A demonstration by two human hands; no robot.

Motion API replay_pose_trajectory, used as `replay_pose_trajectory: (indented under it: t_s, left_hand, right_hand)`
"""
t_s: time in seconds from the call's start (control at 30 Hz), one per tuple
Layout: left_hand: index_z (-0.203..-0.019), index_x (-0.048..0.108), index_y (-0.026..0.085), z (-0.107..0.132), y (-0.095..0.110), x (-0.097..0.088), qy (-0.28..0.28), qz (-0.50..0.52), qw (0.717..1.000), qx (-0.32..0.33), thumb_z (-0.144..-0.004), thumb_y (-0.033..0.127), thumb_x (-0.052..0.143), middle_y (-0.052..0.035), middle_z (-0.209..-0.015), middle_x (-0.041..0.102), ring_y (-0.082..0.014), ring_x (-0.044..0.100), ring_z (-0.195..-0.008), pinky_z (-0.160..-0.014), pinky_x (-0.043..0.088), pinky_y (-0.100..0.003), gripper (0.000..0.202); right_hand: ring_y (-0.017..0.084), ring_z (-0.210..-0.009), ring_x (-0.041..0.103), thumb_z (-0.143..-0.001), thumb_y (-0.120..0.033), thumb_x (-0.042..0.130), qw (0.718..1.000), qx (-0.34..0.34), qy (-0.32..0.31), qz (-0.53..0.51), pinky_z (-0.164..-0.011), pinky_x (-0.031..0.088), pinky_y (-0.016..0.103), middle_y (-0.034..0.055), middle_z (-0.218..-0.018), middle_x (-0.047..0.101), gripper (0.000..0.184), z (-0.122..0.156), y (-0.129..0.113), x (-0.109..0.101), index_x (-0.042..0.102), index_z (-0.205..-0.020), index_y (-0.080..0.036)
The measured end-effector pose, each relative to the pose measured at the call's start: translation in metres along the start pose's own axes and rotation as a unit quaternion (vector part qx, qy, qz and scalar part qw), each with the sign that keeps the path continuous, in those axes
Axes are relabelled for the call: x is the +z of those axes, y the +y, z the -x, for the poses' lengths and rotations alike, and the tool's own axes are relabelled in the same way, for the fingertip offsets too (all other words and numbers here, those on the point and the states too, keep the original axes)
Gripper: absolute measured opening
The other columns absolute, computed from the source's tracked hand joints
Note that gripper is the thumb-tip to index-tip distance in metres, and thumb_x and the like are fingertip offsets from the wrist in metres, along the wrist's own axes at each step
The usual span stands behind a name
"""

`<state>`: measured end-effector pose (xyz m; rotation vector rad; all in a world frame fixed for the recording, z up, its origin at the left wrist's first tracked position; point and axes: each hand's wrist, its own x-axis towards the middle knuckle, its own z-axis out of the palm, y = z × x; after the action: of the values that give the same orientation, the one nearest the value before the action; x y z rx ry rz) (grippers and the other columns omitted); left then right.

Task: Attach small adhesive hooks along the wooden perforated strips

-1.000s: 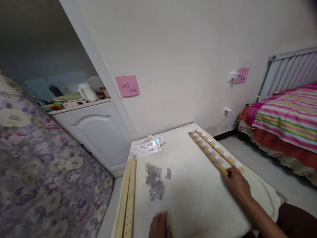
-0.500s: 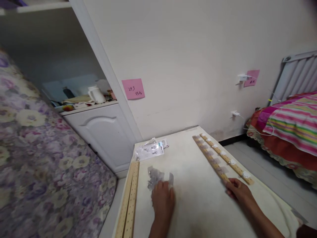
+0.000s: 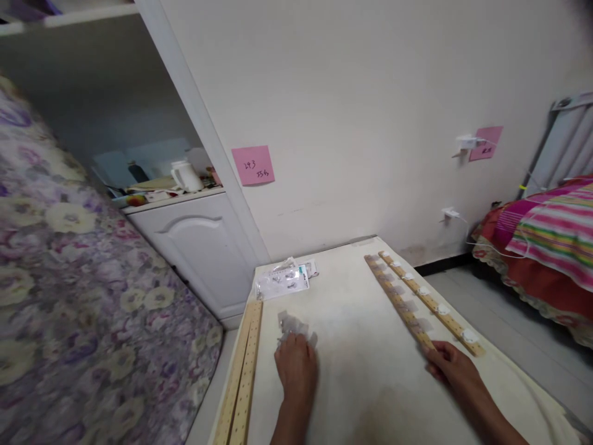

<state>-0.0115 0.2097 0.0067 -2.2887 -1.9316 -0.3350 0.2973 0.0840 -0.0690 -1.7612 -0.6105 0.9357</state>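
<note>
Right hand [image 3: 453,369] pinching the near end of a slim tan wooden strip [image 3: 399,303], see-through packets [image 3: 409,306] ranged beyond those fingers, left hand [image 3: 296,369] curled over greyish sachets [image 3: 290,323], grip unclear

Left hand [image 3: 296,368] and right hand [image 3: 450,369]: bare, apart.
Left palm down, fingers [image 3: 295,343] curled, tips hidden; left forearm [image 3: 291,420] extended forward. Right hand pinched; right forearm [image 3: 493,420] slanting inward.

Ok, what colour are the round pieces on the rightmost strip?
White; the round pieces show best in the head view.
</note>
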Motion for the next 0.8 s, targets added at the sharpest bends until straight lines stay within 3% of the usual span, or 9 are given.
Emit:
replay_pose_trajectory:
  t_s: [0.2, 0.37, 0.5, 0.67, 0.8]
  left_hand:
    - [-0.105, 0.056, 0.016, -0.002, -0.005, 0.003, 0.012, 0.0, 0.999, -0.038, -0.085, 0.018, 0.04, -0.0094, -0.1, 0.058, -0.0238, 0.054, -0.095, -0.076, 0.035, -0.035, 0.026]
    - [-0.115, 0.053, 0.018, 0.008, -0.004, 0.002, 0.025, 0.036, 0.999, 0.005, -0.086, 0.02, 0.039, -0.0096, -0.103, 0.056, -0.0251, 0.053, -0.098, -0.078, 0.038, -0.036, 0.033]
    - [-0.118, 0.053, 0.017, 0.035, -0.005, 0.01, 0.047, 0.144, 0.987, 0.058, -0.087, 0.023, 0.037, -0.0102, -0.103, 0.057, -0.0246, 0.053, -0.096, -0.081, 0.042, -0.037, 0.035]
    - [-0.118, 0.057, 0.018, 0.078, -0.001, 0.039, -0.002, 0.264, 0.956, 0.132, -0.086, 0.027, 0.039, -0.0109, -0.103, 0.061, -0.0234, 0.056, -0.097, -0.088, 0.046, -0.037, 0.038]
    - [-0.113, 0.061, 0.016, 0.1, 0.009, 0.055, -0.001, 0.313, 0.942, 0.118, -0.083, 0.028, 0.042, -0.0127, -0.108, 0.062, -0.0248, 0.056, -0.104, -0.094, 0.045, -0.039, 0.038]
  right_hand:
    - [0.009, -0.045, 0.049, -0.064, -0.046, 0.07, 0.991, 0.03, -0.053, -0.121, -0.044, 0.037, 0.021, -0.0052, -0.054, 0.054, 0.035, -0.007, 0.001, -0.001, 0.056, -0.08, -0.018]
    - [0.006, -0.04, 0.045, -0.066, -0.04, 0.068, 0.984, 0.048, -0.087, -0.146, -0.039, 0.032, 0.018, -0.0056, -0.052, 0.054, 0.027, -0.012, -0.005, -0.001, 0.052, -0.069, -0.018]
    - [0.004, -0.04, 0.046, -0.068, -0.033, 0.068, 0.978, 0.075, -0.104, -0.162, -0.039, 0.033, 0.014, -0.0059, -0.052, 0.055, 0.024, -0.011, -0.015, -0.001, 0.049, -0.067, -0.018]
    - [0.007, -0.05, 0.058, -0.071, -0.028, 0.07, 0.965, 0.111, -0.135, -0.197, -0.047, 0.046, 0.016, 0.0035, -0.071, 0.069, 0.022, -0.004, -0.027, 0.001, 0.053, -0.076, -0.016]
    - [0.007, -0.054, 0.061, -0.071, -0.027, 0.073, 0.946, 0.114, -0.183, -0.241, -0.051, 0.049, 0.015, 0.0042, -0.073, 0.069, 0.024, 0.003, -0.032, 0.006, 0.056, -0.082, -0.014]
